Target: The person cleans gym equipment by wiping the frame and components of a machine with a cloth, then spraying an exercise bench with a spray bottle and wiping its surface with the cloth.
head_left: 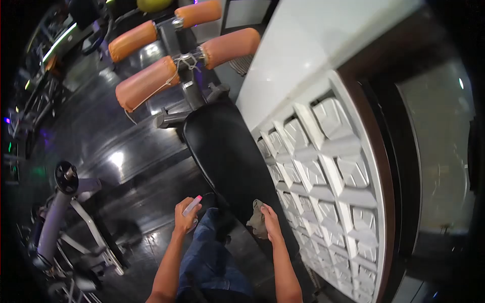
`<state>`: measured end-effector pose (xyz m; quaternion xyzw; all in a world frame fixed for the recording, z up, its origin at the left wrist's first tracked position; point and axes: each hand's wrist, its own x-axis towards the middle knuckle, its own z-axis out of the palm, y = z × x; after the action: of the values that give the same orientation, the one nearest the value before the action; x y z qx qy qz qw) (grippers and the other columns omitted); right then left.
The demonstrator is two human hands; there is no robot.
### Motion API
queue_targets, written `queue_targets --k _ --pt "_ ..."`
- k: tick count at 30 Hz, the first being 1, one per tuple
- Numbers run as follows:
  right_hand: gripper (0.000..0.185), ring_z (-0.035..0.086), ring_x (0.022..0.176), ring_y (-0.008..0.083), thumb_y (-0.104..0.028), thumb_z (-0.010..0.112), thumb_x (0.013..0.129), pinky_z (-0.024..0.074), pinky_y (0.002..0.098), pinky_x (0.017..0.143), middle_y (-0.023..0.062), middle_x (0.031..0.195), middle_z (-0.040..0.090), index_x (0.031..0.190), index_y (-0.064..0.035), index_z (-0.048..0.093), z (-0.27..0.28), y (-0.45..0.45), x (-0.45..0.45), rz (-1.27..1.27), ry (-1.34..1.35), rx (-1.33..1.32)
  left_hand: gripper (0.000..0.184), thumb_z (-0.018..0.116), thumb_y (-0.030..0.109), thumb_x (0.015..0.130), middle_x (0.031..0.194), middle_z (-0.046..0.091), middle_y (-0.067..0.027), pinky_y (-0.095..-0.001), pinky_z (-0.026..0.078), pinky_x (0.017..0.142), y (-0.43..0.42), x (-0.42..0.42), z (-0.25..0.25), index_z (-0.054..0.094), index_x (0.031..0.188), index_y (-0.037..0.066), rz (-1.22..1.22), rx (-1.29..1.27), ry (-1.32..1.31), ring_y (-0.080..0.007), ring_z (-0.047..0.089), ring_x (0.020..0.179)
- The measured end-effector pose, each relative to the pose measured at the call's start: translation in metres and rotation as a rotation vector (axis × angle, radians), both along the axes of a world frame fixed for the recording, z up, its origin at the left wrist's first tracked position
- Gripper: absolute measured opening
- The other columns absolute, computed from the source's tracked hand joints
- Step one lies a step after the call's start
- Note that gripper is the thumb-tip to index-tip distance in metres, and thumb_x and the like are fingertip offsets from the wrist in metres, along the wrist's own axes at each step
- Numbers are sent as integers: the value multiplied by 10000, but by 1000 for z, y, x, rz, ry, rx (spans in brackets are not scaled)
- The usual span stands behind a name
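My left hand [185, 214] is closed around a small pale, translucent bottle with a pink-red tip [192, 205], which looks like a spray bottle; the fingers hide much of it. In my right hand [272, 222] is a crumpled grey-green cloth [258, 220], pinched between thumb and fingers and hanging down. Both hands are in front of my body, above the near end of a black padded bench [227, 146]. Neither the bottle nor the cloth visibly touches the pad. Orange foam rollers [146, 83] are mounted on a metal post at the bench's far end.
A white wall panel with raised square relief [313, 171] runs close along the bench's right side. At left stands a grey weight machine [55, 222] with a black plate. More gym equipment [45, 91] lines the far left. The dark floor [116, 146] is shiny.
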<state>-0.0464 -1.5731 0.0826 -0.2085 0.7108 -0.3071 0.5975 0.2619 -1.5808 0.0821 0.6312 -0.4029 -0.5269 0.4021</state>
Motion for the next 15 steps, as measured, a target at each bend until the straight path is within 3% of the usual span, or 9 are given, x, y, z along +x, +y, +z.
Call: queue_targets --k 2,7,10,13,15 --pt "431 557 1155 171 -306 564 983 395 295 1003 89 1219 630 1312 -28 574 -11 -40 2 86 -86 27 171 655 155 825 657 542 -30 -274 410 480 -17 -10 -17 618 774 -4 81 84 40 -112 541 510" --pt "452 586 1083 162 -340 572 974 428 288 946 81 1173 648 1271 0 596 -87 -146 9 220 34 33 184 667 161 817 660 545 -42 -285 420 478 -89 -33 -50 617 772 -10 224 149 120 -123 551 507" --pt "431 598 1048 158 -328 558 967 433 287 930 74 1112 667 1235 3 621 -113 -220 28 268 97 -34 224 648 199 838 680 552 -77 -313 428 483 -137 -45 -60 611 782 -15 248 178 97 -176 565 505" --pt "419 626 939 173 -333 546 939 470 309 860 74 1017 680 1161 5 653 -139 -273 44 269 61 -1 247 640 219 851 693 545 -103 -337 430 508 -191 -49 -49 593 771 -10 222 111 -7 -227 586 543" --pt "357 667 770 211 -345 539 908 553 341 685 80 903 672 1037 -31 651 -168 -300 47 148 -202 152 260 639 230 851 712 547 -130 -372 437 543 -223 -48 -51 579 768 -9 214 142 -41 -266 596 582"
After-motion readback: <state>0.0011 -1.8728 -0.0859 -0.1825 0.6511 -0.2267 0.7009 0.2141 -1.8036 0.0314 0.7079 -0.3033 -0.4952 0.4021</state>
